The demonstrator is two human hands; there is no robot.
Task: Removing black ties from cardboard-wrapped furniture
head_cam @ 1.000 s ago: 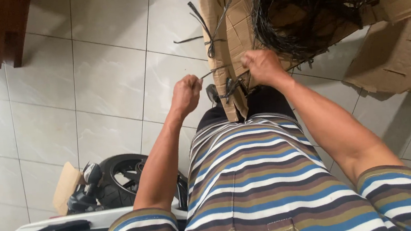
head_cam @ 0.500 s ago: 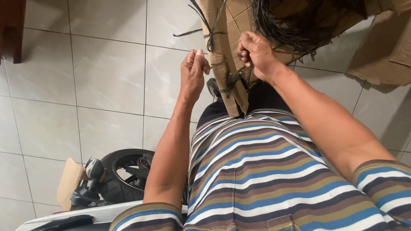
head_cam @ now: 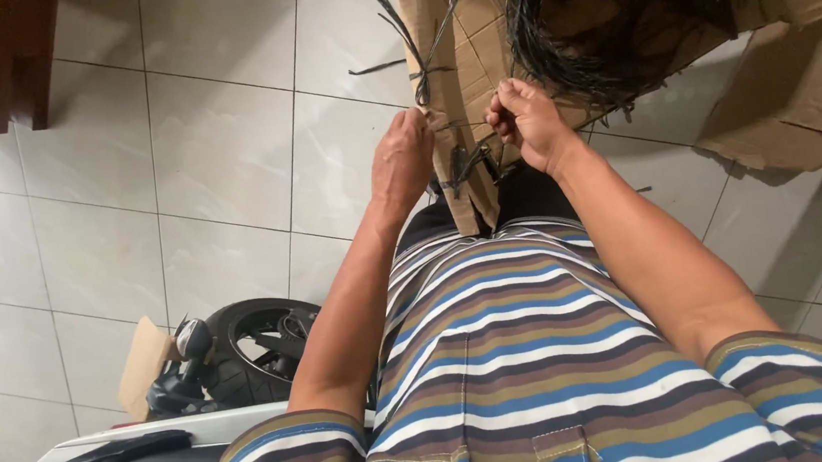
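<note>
Your left hand presses against the left face of the folded cardboard stack, fingers curled narrow at a thin black strap that runs across the stack's edge; whether the fingertips actually pinch the strap you cannot tell from this angle; your right hand sits just on the other side of the same stack, closed into a loose fist and pinching the strap's other end near the edge. That stack stands upright between your two hands, right in front of your striped shirt, and a second black tie is knotted around it higher up, its loose ends sticking out; behind it, a tangle of black straps lies on more flattened cardboard boxes on the tiled floor; to your lower left, a scooter wheel and its white body stand near.
</note>
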